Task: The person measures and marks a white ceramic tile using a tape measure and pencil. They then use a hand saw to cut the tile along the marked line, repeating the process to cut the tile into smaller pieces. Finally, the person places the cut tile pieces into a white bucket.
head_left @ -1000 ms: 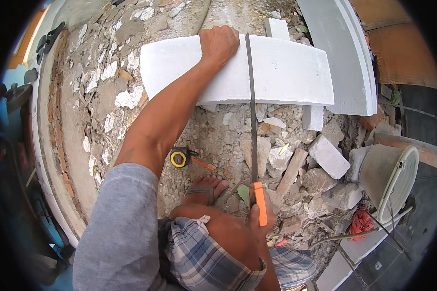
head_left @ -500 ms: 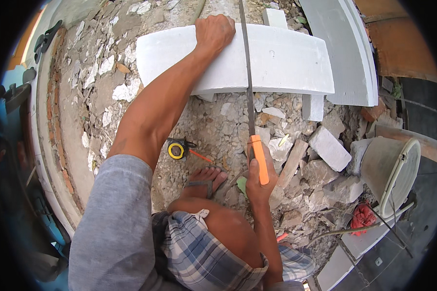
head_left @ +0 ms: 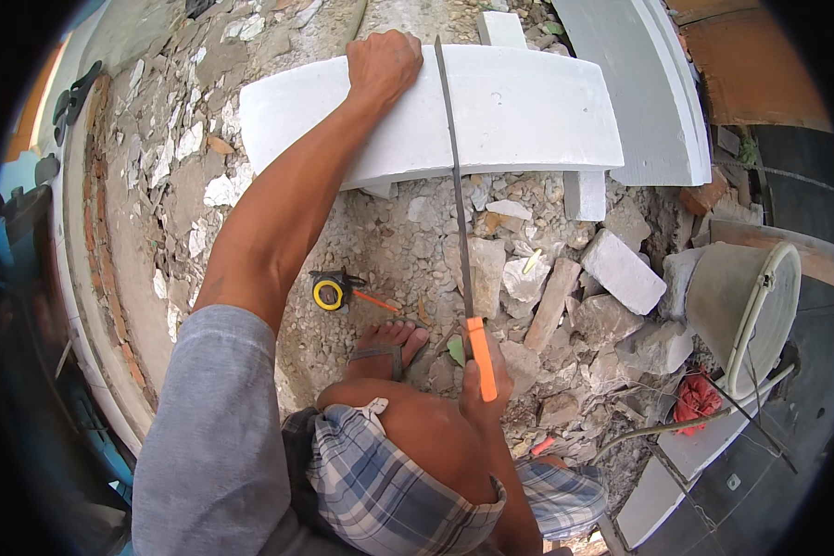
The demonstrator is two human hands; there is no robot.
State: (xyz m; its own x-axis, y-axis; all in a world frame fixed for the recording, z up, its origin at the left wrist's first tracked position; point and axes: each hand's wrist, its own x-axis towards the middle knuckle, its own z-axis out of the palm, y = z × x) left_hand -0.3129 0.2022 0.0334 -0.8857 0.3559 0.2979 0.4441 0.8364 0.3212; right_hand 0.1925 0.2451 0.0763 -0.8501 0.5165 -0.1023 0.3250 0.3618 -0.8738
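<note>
Gripping saw handle: right fingers | blade: beside left fingers | white block: under left, grip unclear

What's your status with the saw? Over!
Left hand on white block's far edge. Right hand gripping orange-handled handsaw. Blade across block. Tape measure left of blade, not touching it.

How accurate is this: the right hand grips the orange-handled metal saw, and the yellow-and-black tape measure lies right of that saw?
Not quite: the head view shows the tape measure left of the saw. The right hand grips the saw.
</note>
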